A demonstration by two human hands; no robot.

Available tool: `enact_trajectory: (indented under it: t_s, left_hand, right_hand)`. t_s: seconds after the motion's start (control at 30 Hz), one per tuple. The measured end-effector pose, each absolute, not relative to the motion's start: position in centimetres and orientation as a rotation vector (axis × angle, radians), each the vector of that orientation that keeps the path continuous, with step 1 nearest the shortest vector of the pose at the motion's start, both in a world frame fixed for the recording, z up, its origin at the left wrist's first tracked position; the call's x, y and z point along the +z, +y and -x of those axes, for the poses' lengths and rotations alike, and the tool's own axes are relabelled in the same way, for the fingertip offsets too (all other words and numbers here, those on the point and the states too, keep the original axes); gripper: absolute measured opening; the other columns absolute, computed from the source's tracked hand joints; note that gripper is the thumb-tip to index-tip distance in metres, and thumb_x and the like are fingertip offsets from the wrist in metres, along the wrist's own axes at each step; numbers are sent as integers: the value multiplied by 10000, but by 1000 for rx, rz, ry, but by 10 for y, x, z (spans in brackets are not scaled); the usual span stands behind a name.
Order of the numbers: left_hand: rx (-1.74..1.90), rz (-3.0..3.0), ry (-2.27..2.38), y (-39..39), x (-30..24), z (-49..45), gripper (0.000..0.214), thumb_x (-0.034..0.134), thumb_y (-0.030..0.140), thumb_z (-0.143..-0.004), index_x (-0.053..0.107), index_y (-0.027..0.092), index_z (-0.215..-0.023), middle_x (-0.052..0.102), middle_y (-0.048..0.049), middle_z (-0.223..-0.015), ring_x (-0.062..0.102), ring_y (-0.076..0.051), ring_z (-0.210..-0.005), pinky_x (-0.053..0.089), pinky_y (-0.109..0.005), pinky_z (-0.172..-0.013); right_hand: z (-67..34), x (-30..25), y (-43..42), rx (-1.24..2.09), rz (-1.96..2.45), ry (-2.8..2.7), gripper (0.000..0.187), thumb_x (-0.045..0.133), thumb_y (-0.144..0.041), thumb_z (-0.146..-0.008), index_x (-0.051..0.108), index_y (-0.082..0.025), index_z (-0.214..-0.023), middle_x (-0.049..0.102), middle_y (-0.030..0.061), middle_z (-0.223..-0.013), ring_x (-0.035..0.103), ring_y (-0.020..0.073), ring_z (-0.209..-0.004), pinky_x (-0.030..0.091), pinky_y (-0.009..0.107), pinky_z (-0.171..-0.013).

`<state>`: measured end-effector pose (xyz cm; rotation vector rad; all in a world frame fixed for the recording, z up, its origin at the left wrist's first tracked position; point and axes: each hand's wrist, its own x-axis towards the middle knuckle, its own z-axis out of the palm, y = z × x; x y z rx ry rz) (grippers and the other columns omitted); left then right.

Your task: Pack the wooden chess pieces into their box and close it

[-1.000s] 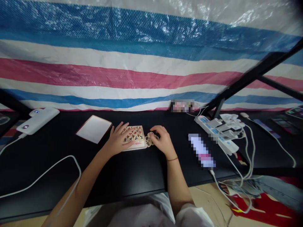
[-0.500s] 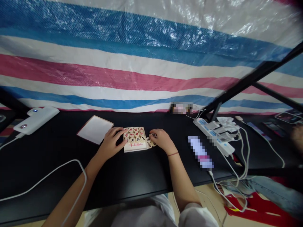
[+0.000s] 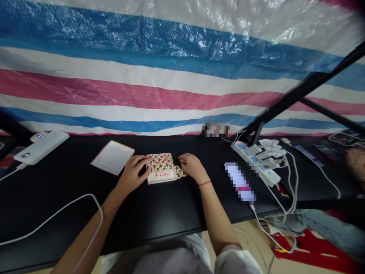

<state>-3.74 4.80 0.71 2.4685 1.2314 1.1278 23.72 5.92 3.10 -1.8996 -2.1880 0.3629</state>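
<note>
A shallow white box [image 3: 152,180] lies on the black table, filled with rows of round Chinese chess pieces [image 3: 161,161] marked in red and black. At its left edge rests my left hand [image 3: 134,171], thumb and fingers apart, the fingertips touching the rim and end pieces. Several loose black-marked chess pieces [image 3: 178,174] lie against the box's right side. Just beyond them, my right hand [image 3: 194,168] is closed with its fingers bent down around a chess piece [image 3: 184,161], which the fingers partly hide.
A white lid-like panel [image 3: 112,157] lies left of the box. A white device [image 3: 42,146] with a cable is farther left. Rightward are a blurred phone [image 3: 240,182], a power strip [image 3: 256,161] with plugs and cables, and another person's hand [image 3: 356,163]. A striped sheet [image 3: 159,91] hangs behind.
My right hand has shifted slightly, and its fingers now cover more of the chess piece, whose black mark showed before. My left hand stays at the box. The whole view has moved a little.
</note>
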Motion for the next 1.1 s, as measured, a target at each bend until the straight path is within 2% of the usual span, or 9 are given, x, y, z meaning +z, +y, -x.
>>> enact_trajectory:
  t_s: [0.13,0.27,0.33,0.47,0.7,0.83,0.97,1.1]
  left_hand:
    - [1153,-2463,1222,42,8,33,245,542,265,-915,628,256,-1144,635,-63,-1092,597,-217,-1047,495,-420,-953]
    - [1142,-2475,1166,36,7,27,383,558,332,-920,541,258,-1296,636,-74,-1166,605,-218,-1080,515,-387,-953]
    - [1129,-2471,1158,36,8,27,375,539,330,-933,534,256,-1300,640,-71,-1169,618,-205,-1072,522,-367,-948]
    - [1066,-2432,1175,38,10,32,269,506,314,-952,593,254,-1199,668,-47,-1076,648,-179,-1009,532,-339,-926]
    - [961,-2333,1135,42,10,42,118,605,315,-889,621,233,-972,672,-29,-1041,663,-160,-965,543,-307,-876]
    - [829,-2368,1001,41,12,44,66,632,268,-865,622,225,-914,690,-19,-1003,658,-151,-950,532,-296,-874]
    - [761,-2461,964,40,16,40,49,669,227,-827,633,225,-860,717,-7,-950,639,-173,-944,502,-340,-886]
    - [687,-2542,992,38,17,36,44,666,256,-839,643,234,-869,732,6,-980,625,-184,-948,451,-364,-882]
  right_hand:
    - [-218,46,50,430,1721,-1939,289,559,-86,-810,706,-166,-1046,712,84,-1059,656,178,-898,483,266,-845]
    - [-178,54,37,754,1364,-1877,233,633,-248,-829,696,-205,-1050,726,26,-945,637,124,-725,495,228,-727]
    - [-161,53,34,876,1282,-1830,243,662,-280,-812,690,-203,-1041,716,9,-869,615,111,-670,488,214,-671]
    - [-148,44,34,969,1252,-1750,265,696,-352,-794,687,-197,-1008,674,-11,-744,592,107,-624,480,212,-626]
    - [-162,27,37,985,1284,-1579,282,669,-413,-821,672,-204,-1010,643,-10,-714,578,116,-611,480,227,-611]
    - [-168,23,38,945,1288,-1513,277,662,-411,-824,666,-199,-1002,615,-15,-687,567,116,-598,477,230,-616]
    - [-169,24,38,947,1300,-1511,271,653,-416,-828,662,-204,-997,588,-23,-660,550,116,-589,469,227,-607]
    - [-168,23,37,923,1305,-1536,253,658,-394,-825,669,-203,-990,571,-30,-647,522,110,-577,455,222,-596]
